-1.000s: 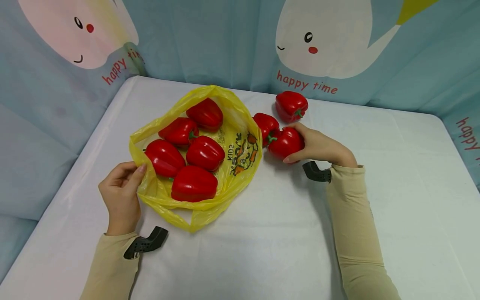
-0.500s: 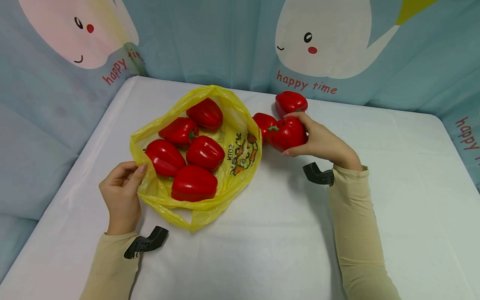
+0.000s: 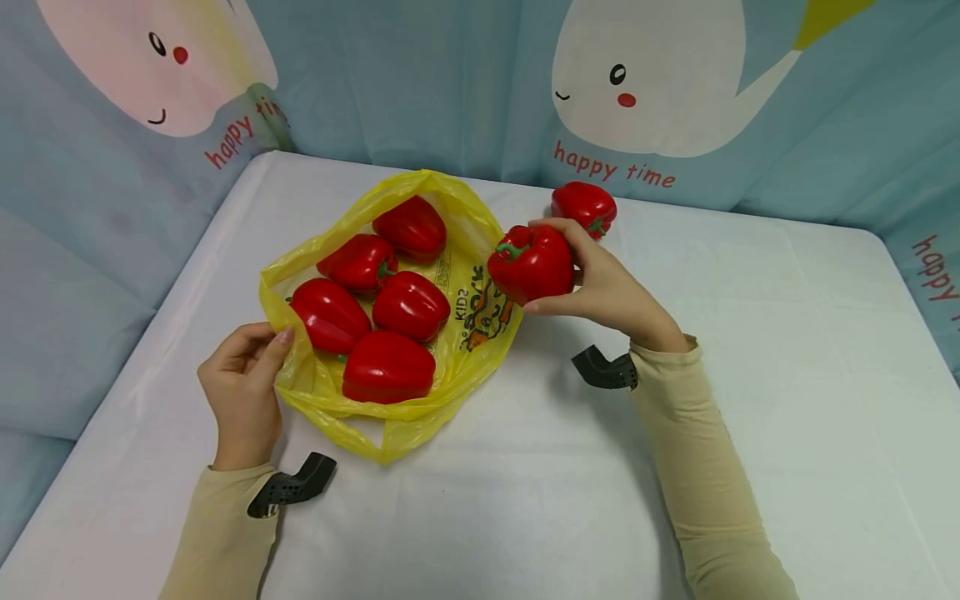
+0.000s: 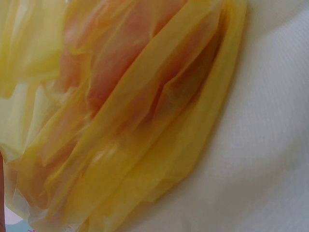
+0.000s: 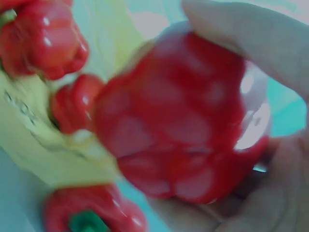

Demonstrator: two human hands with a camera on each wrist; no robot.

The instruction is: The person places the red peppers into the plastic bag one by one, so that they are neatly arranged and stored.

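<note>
My left hand (image 3: 243,392) pinches the left rim of a yellow plastic bag (image 3: 480,375), whose mouth is spread wide. Inside lie several red bell peppers (image 3: 388,368). In the left wrist view the bag's folds (image 4: 140,164) fill most of the picture, with red showing through. Thumb and fingers of my right hand (image 3: 615,292) grip another red bell pepper (image 3: 536,265), its green stem towards the bag. It is raised and overlaps the bag's right rim. The right wrist view shows a pepper (image 5: 63,203) outside the bag, hidden in the head view behind the held one.
One more red bell pepper (image 3: 583,208) lies at the back of the white-covered table (image 3: 480,517), beyond my right hand. A light blue curtain (image 3: 465,92) with cartoon whales hangs along the back and sides. Each wrist carries a black camera mount.
My right hand has lifted the bell pepper off the table and carried it left to the bag's right rim. My left hand and the bag have stayed in place.
</note>
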